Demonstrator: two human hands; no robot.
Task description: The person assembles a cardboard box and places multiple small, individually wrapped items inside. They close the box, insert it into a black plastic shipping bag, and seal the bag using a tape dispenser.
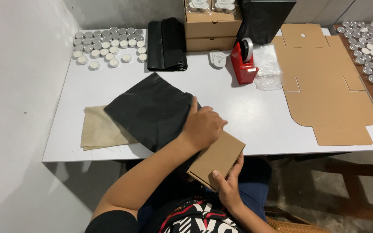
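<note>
The black plastic bag [152, 110] lies flat on the tabletop [238, 112] under the left hand [203, 125], whose grip presses its mouth, hiding the end of the cardboard box [217, 159] clasped from below by the right hand [227, 183].

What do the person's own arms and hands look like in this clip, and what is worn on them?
Both hands are bare: no gloves, rings, watch or bands are visible on the left hand or the right hand. Both forearms are uncovered too. A short black sleeve ends on the left upper arm; the right sleeve is out of view.
</note>
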